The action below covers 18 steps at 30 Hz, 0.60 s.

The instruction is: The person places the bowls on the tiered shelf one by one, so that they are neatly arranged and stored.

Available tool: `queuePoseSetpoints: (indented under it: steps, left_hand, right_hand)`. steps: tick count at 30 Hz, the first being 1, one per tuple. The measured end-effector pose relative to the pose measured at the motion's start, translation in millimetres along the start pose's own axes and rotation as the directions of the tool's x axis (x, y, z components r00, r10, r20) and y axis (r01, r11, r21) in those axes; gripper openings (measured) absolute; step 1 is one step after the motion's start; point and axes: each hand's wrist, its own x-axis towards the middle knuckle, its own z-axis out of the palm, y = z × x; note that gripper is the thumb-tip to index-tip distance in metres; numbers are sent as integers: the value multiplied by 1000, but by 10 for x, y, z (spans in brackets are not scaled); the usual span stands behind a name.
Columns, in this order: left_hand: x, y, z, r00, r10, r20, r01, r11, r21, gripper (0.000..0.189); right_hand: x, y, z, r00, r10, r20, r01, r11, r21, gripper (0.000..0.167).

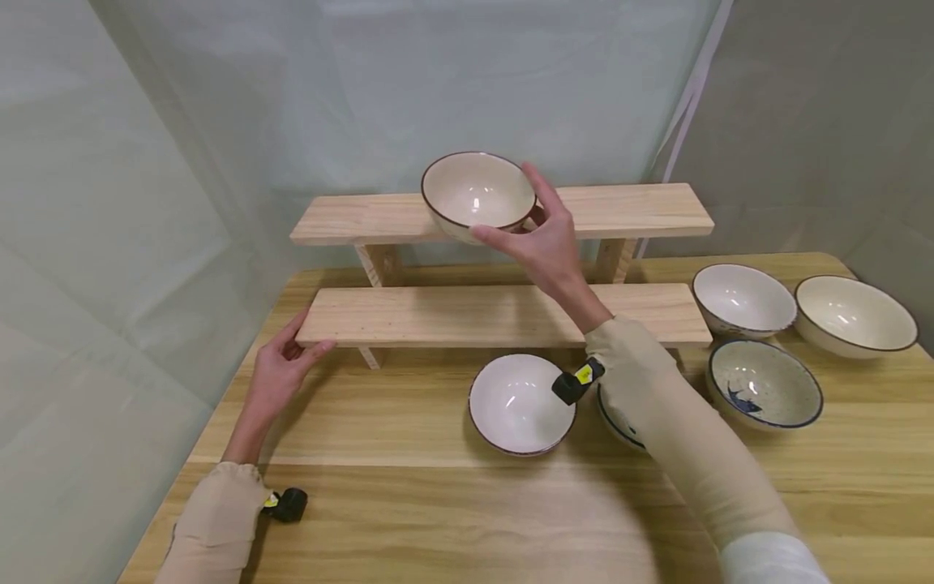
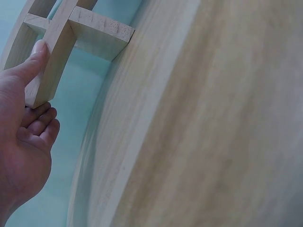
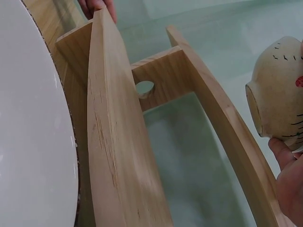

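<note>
A cream bowl with a dark brown rim is gripped by my right hand, thumb at its near side and fingers round its right side. It overlaps the upper board of a two-tier wooden shelf in the head view. Small dark marks and a red patch show on the bowl's outside in the right wrist view, its foot facing the shelf. My left hand holds the left end of the lower board, thumb on one face and curled fingers at the end, as the left wrist view also shows.
On the wooden table, a white bowl stands before the shelf, with another bowl partly hidden by my right sleeve. At right are a white bowl, a cream bowl and a blue-rimmed bowl. Pale sheeting hangs behind.
</note>
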Motion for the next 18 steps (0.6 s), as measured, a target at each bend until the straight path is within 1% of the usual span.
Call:
queuePoseSetpoints:
  steps: [8, 18]
  left_hand:
    - [-3, -8, -10, 1000, -3, -8, 4, 1000, 8, 76]
    - [-8, -15, -22, 1000, -7, -9, 7, 1000, 5, 76]
  right_hand:
    - [28, 18, 57, 1000, -10, 10, 10, 1000, -15, 101]
    - [71, 40, 134, 1000, 13, -6, -13, 1000, -5, 102]
